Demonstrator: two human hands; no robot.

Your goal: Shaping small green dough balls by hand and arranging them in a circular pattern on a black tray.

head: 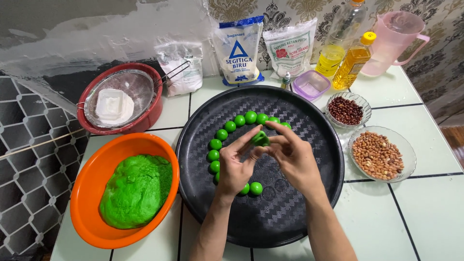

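I see a small piece of green dough [261, 138] pinched between the fingertips of both hands, held above the middle of the round black tray [309, 203]. My left hand [234, 166] closes its thumb and forefinger on the piece from the left, the other fingers curled in. My right hand [292, 157] meets it from the right, fingers narrowed to the dough, the forefinger stretched over the top.

Beneath the hands, finished green dough balls [227, 128] lie in a curved row on the tray, each touching or just beside the next, running from the far side round to the left and down to a ball [255, 188] near my left wrist.

Left of the tray, touching its rim, an orange bowl [92, 193] holds a large lump of green dough [137, 188]. Behind that, a red bowl [145, 121] carries a wire sieve [140, 87] with a white tub [113, 105] in it.

To the right stand a glass dish of peanuts [379, 154] and, behind it, a smaller dish of dark red beans [348, 110]. Along the back wall are three flour bags [239, 50], a small lilac container [310, 84], two bottles of oil [353, 63] and a pink jug [394, 41]. All stand on the white tiled counter [430, 212].
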